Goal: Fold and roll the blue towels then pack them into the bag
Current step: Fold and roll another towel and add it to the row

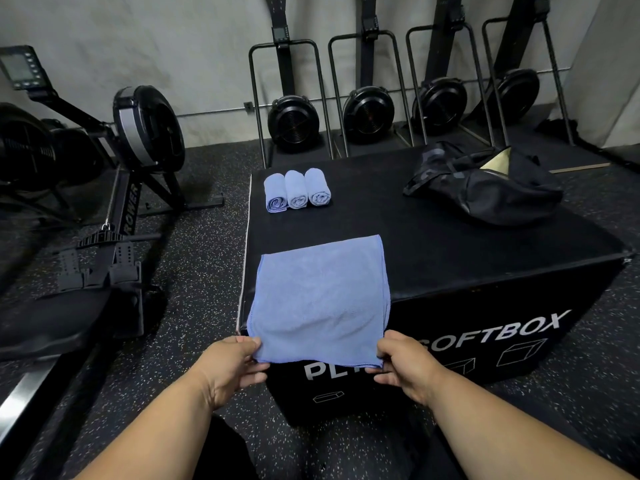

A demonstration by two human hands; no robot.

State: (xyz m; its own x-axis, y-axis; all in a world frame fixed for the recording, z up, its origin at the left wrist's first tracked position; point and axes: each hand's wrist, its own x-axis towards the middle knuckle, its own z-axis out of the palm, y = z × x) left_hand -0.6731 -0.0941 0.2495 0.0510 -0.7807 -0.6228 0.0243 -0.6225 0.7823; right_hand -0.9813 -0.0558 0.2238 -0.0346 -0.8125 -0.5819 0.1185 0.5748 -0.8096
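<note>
A black foam plyo box (433, 244), lettered SOFTBOX on its front face, serves as my work surface on the speckled gym floor (207, 188), with a row of rowing machines (367, 112) stood upright against the wall behind it. At the box's far right corner lies the black duffel bag (485, 188), its mouth gaping enough to show a tan lining. Nearest me, a flat blue towel (318, 299) lies over the box's front left part, its near edge hanging past the rim. At the far left, three rolled blue towels (297, 190) sit side by side, touching, their spiral ends facing me. My left hand (232, 365) pinches the flat towel's near left corner, fingers curled around the hem; my right hand (405, 365) pinches the near right corner the same way.

As I judge it, this is the folding step for a fourth towel. To do it well I would keep both corners level and taut, carry them together to meet the far edge squarely, and smooth the crease before rolling, so the roll comes out as tight as the three finished ones. None is in the bag yet.
</note>
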